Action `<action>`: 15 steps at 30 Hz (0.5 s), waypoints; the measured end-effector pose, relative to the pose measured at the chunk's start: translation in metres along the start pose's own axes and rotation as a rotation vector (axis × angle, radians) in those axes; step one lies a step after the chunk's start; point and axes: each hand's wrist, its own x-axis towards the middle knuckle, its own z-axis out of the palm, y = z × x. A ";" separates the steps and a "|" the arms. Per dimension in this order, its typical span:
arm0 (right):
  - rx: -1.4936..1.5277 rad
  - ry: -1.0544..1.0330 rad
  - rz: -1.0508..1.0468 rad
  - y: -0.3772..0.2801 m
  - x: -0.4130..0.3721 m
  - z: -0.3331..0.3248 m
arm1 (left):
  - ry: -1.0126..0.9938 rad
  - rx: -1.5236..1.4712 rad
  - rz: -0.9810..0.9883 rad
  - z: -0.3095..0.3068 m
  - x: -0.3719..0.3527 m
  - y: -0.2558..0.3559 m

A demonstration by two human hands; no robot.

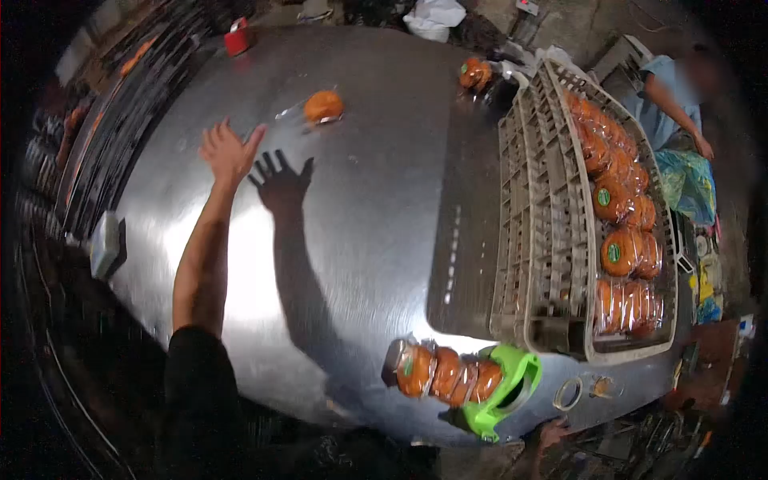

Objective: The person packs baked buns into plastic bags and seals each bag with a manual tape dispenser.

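- Two hands showed; the left hand (228,150) reached far out over the steel bench (376,200), its grip open, fingers spread and holding nothing.
- Nearest to it lay a single orange pack (324,106) in clear wrap, to the far right of the fingertips and apart from them.
- That hand's shadow (282,182) fell on the bench just to its right.
- At the near edge sat the right hand (552,434), dim and partly cut off; whether its grip was open or closed could not be told.
- Just beyond that hand lay a green tool (512,384), touching a bagged row (444,372) of orange rounds that stretched to its left.
- On the right side of the bench stood a grey crate (544,200), its right part filled with wrapped orange rounds (620,200), some with green labels.
- A second loose pack (475,74) lay by the crate's far left corner.
- A red roll (238,38) sat at the far left edge of the bench.
- A co-worker in blue (664,104) was at the far right, beyond the crate.
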 end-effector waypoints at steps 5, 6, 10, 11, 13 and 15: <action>-0.133 0.451 -0.142 0.019 0.032 0.083 | -0.243 0.094 0.008 0.051 0.081 0.123; -0.133 0.460 -0.124 0.012 0.027 0.085 | -0.272 0.044 0.002 0.068 0.081 0.141; -0.153 0.551 -0.228 0.003 0.006 0.063 | -0.336 -0.133 -0.008 0.087 0.020 0.221; -0.149 0.574 -0.268 -0.003 0.005 0.058 | -0.238 -0.229 0.054 0.095 0.001 0.242; -0.088 0.509 -0.283 -0.016 0.003 0.055 | -0.104 -0.476 0.400 0.083 -0.054 0.272; -0.012 0.378 -0.259 -0.025 0.004 0.053 | -0.141 -0.569 0.640 0.070 -0.109 0.288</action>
